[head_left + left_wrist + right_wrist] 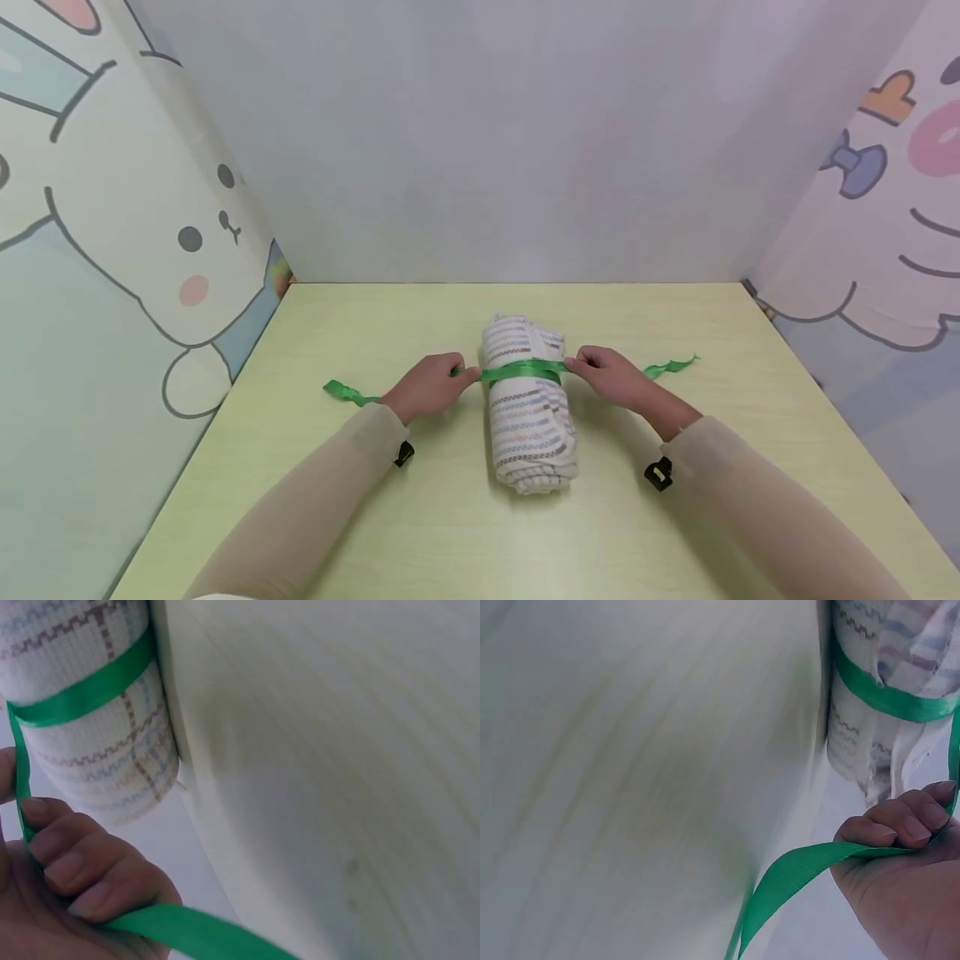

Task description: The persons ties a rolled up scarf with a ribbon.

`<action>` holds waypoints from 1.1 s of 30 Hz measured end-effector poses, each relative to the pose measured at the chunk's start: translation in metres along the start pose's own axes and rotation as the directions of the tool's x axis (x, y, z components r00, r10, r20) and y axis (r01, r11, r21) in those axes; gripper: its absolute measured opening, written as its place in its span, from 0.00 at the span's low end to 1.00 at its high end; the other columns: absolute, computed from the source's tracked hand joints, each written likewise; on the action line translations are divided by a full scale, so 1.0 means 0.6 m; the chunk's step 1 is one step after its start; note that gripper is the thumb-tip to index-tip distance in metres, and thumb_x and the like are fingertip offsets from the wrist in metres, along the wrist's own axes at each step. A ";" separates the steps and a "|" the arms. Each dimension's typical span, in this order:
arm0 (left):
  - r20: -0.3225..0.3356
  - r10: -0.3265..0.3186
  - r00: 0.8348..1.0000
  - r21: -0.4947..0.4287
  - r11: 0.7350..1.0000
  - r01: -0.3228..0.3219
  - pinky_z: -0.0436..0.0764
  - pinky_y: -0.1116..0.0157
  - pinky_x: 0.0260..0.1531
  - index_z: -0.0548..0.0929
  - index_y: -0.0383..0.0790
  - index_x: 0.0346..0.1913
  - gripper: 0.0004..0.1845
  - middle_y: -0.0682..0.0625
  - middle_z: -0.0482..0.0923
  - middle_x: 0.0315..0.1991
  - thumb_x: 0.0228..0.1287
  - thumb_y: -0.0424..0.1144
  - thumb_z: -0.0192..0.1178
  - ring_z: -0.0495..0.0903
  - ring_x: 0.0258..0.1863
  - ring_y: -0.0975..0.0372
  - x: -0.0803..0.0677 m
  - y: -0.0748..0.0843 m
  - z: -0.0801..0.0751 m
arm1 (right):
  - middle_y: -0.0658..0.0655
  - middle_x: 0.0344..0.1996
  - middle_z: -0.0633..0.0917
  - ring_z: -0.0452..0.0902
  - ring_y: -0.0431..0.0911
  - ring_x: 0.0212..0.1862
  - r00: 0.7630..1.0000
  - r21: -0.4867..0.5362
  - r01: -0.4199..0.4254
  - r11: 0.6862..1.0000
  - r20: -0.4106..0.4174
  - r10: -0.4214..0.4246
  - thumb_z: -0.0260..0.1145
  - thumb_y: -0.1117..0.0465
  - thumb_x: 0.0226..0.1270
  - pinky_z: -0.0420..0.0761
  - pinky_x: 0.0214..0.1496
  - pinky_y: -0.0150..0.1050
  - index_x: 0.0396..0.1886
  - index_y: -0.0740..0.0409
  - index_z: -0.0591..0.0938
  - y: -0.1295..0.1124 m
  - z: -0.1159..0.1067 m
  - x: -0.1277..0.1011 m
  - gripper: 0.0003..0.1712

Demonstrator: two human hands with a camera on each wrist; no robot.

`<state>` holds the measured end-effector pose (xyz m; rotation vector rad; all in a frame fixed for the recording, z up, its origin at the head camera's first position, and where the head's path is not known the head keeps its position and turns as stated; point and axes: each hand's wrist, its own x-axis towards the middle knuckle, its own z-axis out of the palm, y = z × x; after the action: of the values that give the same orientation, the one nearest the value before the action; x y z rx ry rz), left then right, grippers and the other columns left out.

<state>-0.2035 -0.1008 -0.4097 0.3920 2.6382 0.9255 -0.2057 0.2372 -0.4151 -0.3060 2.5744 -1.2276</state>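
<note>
A rolled towel (531,425), white with striped bands, lies lengthwise on the table, pointing away from me. Around its middle runs a green ribbon (525,369), seen snug against the cloth in both wrist views. My left hand (431,385) grips one end of the ribbon beside the towel's left side, fingers curled over it. On the other side my right hand (611,377) holds the opposite end the same way. Between the hands the ribbon is stretched across the roll's top. A loose ribbon tail (202,930) hangs out below the left fingers, and another tail (791,877) trails from the right hand.
The pale yellow-green table (540,550) reaches back to a plain light wall (495,167). Cartoon-printed panels (112,250) stand along the left side, with a similar one on the right. A small black device (658,473) hangs at the right cuff.
</note>
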 end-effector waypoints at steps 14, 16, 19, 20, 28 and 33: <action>-0.046 -0.015 0.999 -0.007 1.000 0.015 0.67 0.62 0.28 0.74 0.44 0.33 0.24 0.53 0.66 0.22 0.76 0.62 0.55 0.65 0.22 0.60 -0.033 -0.032 -0.043 | 0.55 0.24 0.66 0.61 0.49 0.25 0.991 0.034 0.107 0.994 -0.080 -0.104 0.58 0.50 0.82 0.66 0.32 0.44 0.33 0.57 0.70 0.024 -0.050 -0.029 0.19; -0.051 0.002 0.999 -0.024 1.000 -0.004 0.67 0.62 0.28 0.73 0.44 0.32 0.25 0.53 0.64 0.22 0.75 0.62 0.55 0.63 0.21 0.61 -0.040 -0.037 -0.051 | 0.55 0.23 0.66 0.60 0.48 0.25 0.989 0.030 0.123 0.992 -0.086 -0.121 0.58 0.51 0.83 0.66 0.32 0.44 0.34 0.58 0.69 0.024 -0.058 -0.033 0.18; -0.065 0.023 0.998 -0.039 0.999 -0.026 0.66 0.62 0.28 0.72 0.44 0.31 0.26 0.54 0.63 0.21 0.75 0.63 0.55 0.61 0.21 0.61 -0.049 -0.041 -0.063 | 0.54 0.23 0.65 0.60 0.48 0.24 0.988 0.016 0.130 0.991 -0.091 -0.128 0.58 0.51 0.83 0.66 0.31 0.43 0.34 0.58 0.69 0.025 -0.072 -0.040 0.18; -0.068 0.027 0.997 -0.042 0.999 -0.030 0.66 0.62 0.28 0.72 0.44 0.31 0.26 0.54 0.63 0.21 0.75 0.64 0.55 0.61 0.21 0.61 -0.051 -0.042 -0.066 | 0.54 0.23 0.65 0.60 0.48 0.24 0.988 0.012 0.130 0.991 -0.090 -0.128 0.58 0.52 0.83 0.65 0.31 0.43 0.34 0.58 0.69 0.025 -0.077 -0.042 0.18; -0.083 0.002 0.997 -0.038 0.999 -0.005 0.67 0.61 0.28 0.73 0.45 0.33 0.26 0.53 0.64 0.21 0.75 0.65 0.53 0.62 0.22 0.59 -0.062 -0.049 -0.088 | 0.54 0.24 0.64 0.60 0.48 0.26 0.988 0.017 0.128 0.992 -0.095 -0.126 0.57 0.55 0.83 0.65 0.31 0.42 0.34 0.59 0.68 0.032 -0.108 -0.060 0.16; -0.074 -0.032 0.997 -0.028 0.999 0.030 0.67 0.61 0.27 0.74 0.44 0.34 0.26 0.52 0.64 0.22 0.75 0.65 0.53 0.63 0.22 0.59 -0.068 -0.063 -0.089 | 0.53 0.24 0.63 0.59 0.48 0.26 0.992 0.012 0.099 0.995 -0.079 -0.098 0.56 0.56 0.84 0.64 0.30 0.41 0.34 0.58 0.68 0.050 -0.109 -0.065 0.15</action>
<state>-0.1926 -0.1734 -0.3862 0.3146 2.6874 0.9828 -0.1928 0.3149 -0.3933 -0.3941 2.6426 -1.3187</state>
